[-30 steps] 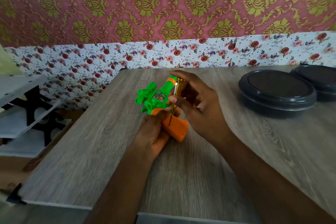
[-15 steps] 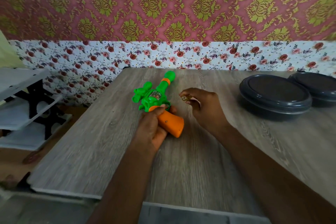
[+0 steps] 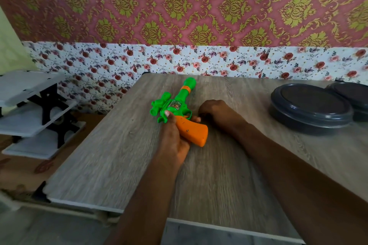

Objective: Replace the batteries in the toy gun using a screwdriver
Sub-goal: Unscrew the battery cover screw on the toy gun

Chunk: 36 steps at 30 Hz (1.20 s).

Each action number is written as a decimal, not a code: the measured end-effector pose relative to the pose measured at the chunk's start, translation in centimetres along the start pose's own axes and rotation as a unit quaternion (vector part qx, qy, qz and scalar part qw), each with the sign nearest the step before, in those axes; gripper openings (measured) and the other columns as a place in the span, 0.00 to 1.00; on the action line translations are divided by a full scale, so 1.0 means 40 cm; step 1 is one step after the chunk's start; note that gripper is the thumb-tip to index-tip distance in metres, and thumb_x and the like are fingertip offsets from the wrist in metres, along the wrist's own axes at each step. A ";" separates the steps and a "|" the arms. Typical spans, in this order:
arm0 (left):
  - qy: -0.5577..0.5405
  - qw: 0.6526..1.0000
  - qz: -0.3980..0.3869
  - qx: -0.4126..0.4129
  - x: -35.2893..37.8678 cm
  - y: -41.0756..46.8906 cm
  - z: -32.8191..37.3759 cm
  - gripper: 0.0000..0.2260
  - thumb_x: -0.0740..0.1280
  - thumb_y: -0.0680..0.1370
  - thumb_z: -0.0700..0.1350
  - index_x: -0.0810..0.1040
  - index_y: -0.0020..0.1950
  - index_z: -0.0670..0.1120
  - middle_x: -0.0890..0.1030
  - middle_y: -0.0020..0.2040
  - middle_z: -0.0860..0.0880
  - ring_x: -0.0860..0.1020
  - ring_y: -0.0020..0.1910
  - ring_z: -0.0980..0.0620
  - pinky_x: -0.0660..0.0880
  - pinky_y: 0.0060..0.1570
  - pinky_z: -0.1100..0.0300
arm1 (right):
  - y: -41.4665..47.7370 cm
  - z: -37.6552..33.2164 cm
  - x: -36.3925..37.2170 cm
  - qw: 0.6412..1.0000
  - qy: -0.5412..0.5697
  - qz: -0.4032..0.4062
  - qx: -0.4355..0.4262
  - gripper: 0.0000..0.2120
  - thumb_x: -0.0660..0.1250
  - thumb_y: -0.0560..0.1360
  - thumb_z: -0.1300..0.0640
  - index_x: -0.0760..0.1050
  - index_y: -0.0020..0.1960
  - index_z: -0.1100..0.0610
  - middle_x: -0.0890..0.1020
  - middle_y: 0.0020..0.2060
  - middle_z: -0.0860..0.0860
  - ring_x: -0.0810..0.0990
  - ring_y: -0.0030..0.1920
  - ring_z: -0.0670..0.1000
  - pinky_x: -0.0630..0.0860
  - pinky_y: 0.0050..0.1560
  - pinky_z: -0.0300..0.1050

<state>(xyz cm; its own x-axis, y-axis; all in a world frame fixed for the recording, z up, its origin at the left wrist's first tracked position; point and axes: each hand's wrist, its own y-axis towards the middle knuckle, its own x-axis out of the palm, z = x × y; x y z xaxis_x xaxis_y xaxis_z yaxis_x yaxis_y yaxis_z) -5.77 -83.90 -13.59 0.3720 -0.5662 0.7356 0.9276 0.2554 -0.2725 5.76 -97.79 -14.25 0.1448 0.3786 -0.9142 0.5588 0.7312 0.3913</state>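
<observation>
Left hand point(image 3: 172, 137) grips toy gun point(image 3: 179, 111) on wooden table point(image 3: 111, 151); right hand point(image 3: 214, 111) fisted, contents hidden.

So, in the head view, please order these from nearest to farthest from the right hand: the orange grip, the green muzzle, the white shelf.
From the right hand, a closed fist on the table:
1. Orange grip: just to its left, beside the fist, with the left hand on it.
2. Green muzzle: farther back on the table, toward the wall.
3. White shelf: far left, off the table.

Left hand point(image 3: 175, 137) holding toy gun point(image 3: 179, 113) on wooden table point(image 3: 111, 157), right hand point(image 3: 217, 113) curled beside it
</observation>
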 end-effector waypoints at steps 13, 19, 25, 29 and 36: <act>-0.047 0.999 0.017 -0.017 0.004 -0.015 0.022 0.15 0.55 0.86 0.53 0.74 0.52 0.43 0.80 0.48 0.40 0.79 0.45 0.38 0.74 0.57 0.38 | -0.047 -0.095 -0.032 0.959 0.137 0.181 0.168 0.17 0.68 0.69 0.71 0.85 0.55 0.61 0.87 0.51 0.56 0.85 0.53 0.54 0.77 0.58 0.42; 0.057 0.996 -0.019 0.065 -0.020 -0.009 -0.004 0.08 0.62 0.83 0.38 0.78 0.60 0.38 0.83 0.49 0.40 0.83 0.46 0.45 0.82 0.51 0.48 | -0.108 -0.248 -0.055 0.863 0.321 0.205 0.333 0.06 0.73 0.74 0.59 0.89 0.45 0.51 0.88 0.40 0.45 0.86 0.43 0.40 0.81 0.50 0.39; 0.352 0.884 -0.037 0.305 -0.021 -0.036 -0.016 0.12 0.78 0.73 0.44 0.86 0.57 0.48 0.88 0.48 0.55 0.85 0.45 0.60 0.81 0.45 0.62 | -0.140 -0.293 -0.055 0.587 0.638 0.200 0.456 0.09 0.67 0.78 0.63 0.86 0.50 0.63 0.88 0.45 0.61 0.87 0.50 0.61 0.83 0.55 0.63; 0.495 0.769 -0.069 0.398 -0.016 -0.035 -0.030 0.21 0.82 0.68 0.47 0.85 0.60 0.49 0.84 0.56 0.56 0.84 0.53 0.60 0.83 0.51 0.57 | -0.162 -0.304 -0.076 0.426 0.766 0.182 0.446 0.13 0.59 0.80 0.71 0.79 0.58 0.72 0.86 0.50 0.66 0.87 0.50 0.62 0.85 0.42 0.53; 0.524 0.764 -0.106 0.361 0.002 -0.021 -0.037 0.20 0.77 0.73 0.49 0.84 0.64 0.48 0.85 0.60 0.51 0.83 0.58 0.56 0.81 0.58 0.47 | -0.161 -0.290 -0.080 0.363 0.785 0.190 0.464 0.14 0.55 0.79 0.72 0.78 0.57 0.74 0.85 0.52 0.68 0.86 0.45 0.62 0.84 0.34 0.50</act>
<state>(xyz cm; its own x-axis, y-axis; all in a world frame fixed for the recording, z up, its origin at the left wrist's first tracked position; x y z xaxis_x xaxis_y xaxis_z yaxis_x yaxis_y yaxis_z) -6.44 -85.34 -14.22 0.3893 -0.8750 -0.2878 0.8513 0.2224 0.4752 -7.79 -97.13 -12.62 0.1188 0.7420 0.6598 0.8822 0.2261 -0.4131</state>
